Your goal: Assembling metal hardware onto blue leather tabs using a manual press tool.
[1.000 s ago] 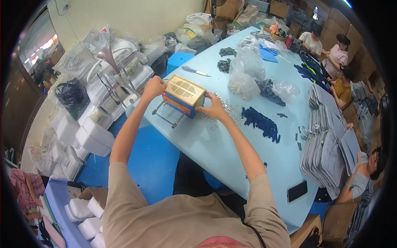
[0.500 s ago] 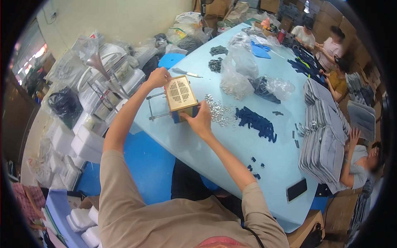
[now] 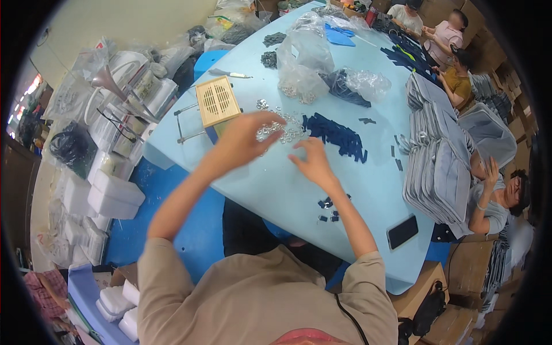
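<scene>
Over the near side of the small silver metal rings [image 3: 293, 127] hovers my left hand [image 3: 247, 141], slightly blurred, its fingers stretched out and thumb apart. My right hand [image 3: 315, 164] is just right of it, near a heap of short dark blue fabric strips [image 3: 339, 137]; thumb and fingers are spread, with nothing visible in them. A box with a light wooden top and round slotted grille [image 3: 217, 102] stands on the table left of my left hand, which partly hides its lower side. Thin metal rods [image 3: 179, 123] stick out from the box's left.
On the light blue table [image 3: 276, 195] lie a phone [image 3: 402, 232], small dark pieces [image 3: 326, 204], clear plastic bags [image 3: 302, 63] and a knife-like tool [image 3: 230, 73]. Stacked grey padded pieces [image 3: 440, 172] line the right edge, where other people work. White foam blocks [image 3: 115, 195] are piled at left.
Both hands have left the wooden-topped box and moved right, toward the metal rings and blue strips. The whole view has shifted, so the table items appear farther left and higher.
</scene>
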`<state>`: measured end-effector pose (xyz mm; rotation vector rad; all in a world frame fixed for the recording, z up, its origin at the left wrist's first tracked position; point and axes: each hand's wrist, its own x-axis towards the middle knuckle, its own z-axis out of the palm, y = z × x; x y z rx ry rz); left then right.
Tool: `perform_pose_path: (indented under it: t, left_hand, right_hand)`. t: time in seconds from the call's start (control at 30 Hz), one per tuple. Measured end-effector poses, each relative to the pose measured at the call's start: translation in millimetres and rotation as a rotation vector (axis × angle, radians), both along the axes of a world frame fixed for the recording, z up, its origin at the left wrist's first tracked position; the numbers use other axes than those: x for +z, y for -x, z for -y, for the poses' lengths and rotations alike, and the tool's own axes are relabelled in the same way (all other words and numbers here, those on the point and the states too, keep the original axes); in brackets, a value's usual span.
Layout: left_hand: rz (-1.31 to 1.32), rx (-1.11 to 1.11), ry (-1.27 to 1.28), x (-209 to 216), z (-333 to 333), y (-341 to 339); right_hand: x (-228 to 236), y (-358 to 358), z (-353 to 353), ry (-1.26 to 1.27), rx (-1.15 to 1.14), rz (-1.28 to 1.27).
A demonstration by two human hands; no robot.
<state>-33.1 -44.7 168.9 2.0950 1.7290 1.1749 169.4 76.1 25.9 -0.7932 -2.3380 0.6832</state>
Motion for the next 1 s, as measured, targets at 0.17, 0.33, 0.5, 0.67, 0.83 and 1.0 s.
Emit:
perform_pose_path:
  t: [0.17, 0.33, 0.5, 0.67, 0.83, 1.0]
  left_hand:
    - [-0.253, 0.284, 0.196, -114.6, -12.9, -21.2]
    - [-0.239, 0.35, 0.312, -159.0, -3.9, 4.1]
    - [-0.072, 0.265, 0.22, -182.8, -11.6, 22.3]
    - [-0.086, 0.299, 0.121, -179.0, -4.8, 16.1]
    - [0.019, 0.26, 0.191, -175.8, 5.4, 20.7]
    - [0.105, 0.264, 0.07, -183.2, 17.7, 11.2]
  right_hand:
    - [0.9, -94.2, -15.9, -0.048, -0.229, 0.043]
    - [-25.5, -131.5, -38.8, -0.097, -0.449, 0.033]
    - [-52.8, -142.6, -63.1, -0.204, -0.554, -0.065]
    - [-62.9, -151.5, -68.2, -0.076, -0.557, -0.198]
    - [-48.2, -148.2, -56.3, -0.01, -0.563, -0.356]
    - [-47.4, -150.2, -52.9, 0.009, -0.578, -0.263]
